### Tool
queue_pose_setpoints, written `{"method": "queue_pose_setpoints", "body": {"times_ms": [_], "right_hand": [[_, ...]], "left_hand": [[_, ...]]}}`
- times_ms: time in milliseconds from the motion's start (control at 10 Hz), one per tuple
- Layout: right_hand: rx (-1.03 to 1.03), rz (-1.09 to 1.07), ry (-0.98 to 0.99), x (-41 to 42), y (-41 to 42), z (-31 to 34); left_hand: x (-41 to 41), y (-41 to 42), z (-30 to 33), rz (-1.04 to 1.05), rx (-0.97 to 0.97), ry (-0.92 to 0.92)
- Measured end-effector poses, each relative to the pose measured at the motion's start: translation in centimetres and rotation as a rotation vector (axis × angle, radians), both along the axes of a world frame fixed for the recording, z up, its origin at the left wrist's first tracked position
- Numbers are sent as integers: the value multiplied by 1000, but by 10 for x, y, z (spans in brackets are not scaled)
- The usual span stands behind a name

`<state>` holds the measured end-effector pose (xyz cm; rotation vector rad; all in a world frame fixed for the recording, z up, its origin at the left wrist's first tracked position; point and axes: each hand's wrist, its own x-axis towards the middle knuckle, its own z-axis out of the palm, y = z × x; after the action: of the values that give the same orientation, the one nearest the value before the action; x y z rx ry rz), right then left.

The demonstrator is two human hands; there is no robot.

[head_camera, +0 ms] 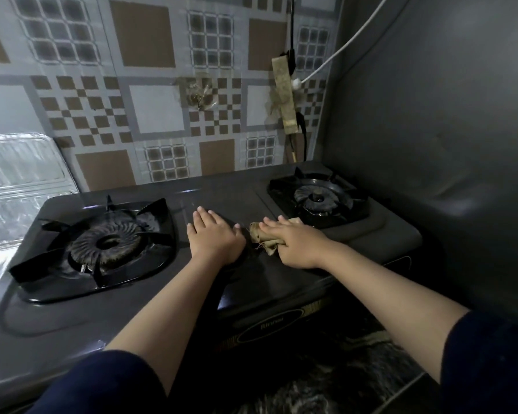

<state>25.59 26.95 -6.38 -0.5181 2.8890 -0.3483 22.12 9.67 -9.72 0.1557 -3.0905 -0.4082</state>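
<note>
Dark blue sleeves enter at the bottom edge. The left hand point(215, 236) lies flat, fingers straight and together, on the bare middle of the gas stove point(126, 318). Just beside it, the right hand point(293, 243) presses a crumpled tan rag point(259, 234) onto the stove top, thumb curled under the cloth. The left burner point(105, 245) and right burner point(317, 198) flank them. Behind stands the tiled wall point(150, 100).

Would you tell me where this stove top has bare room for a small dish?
Bare: the strip between left burner and right burner, from the tiled wall down to the left hand; also the stove top front-left corner. Crowded: the middle, where that hand lies flat and the right hand holds a cloth.
</note>
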Motion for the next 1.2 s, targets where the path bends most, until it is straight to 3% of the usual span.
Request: {"method": "queue_pose_setpoints", "body": {"times_ms": [600,800,900,1000,1200], "right_hand": [[49,70,13,58,43,17],[-368,-198,28,21,89,55],[-273,-447,229,0,132,72],[11,-690,333,-19,160,64],[71,-575,44,-29,183,7]], "left_hand": [[0,-2,-2,-4,-6,-2],[-2,2,-3,15,-23,23],[-4,3,-5,23,-34,29],[-5,4,-5,26,-47,37],[-4,4,-5,27,-53,45]]}}
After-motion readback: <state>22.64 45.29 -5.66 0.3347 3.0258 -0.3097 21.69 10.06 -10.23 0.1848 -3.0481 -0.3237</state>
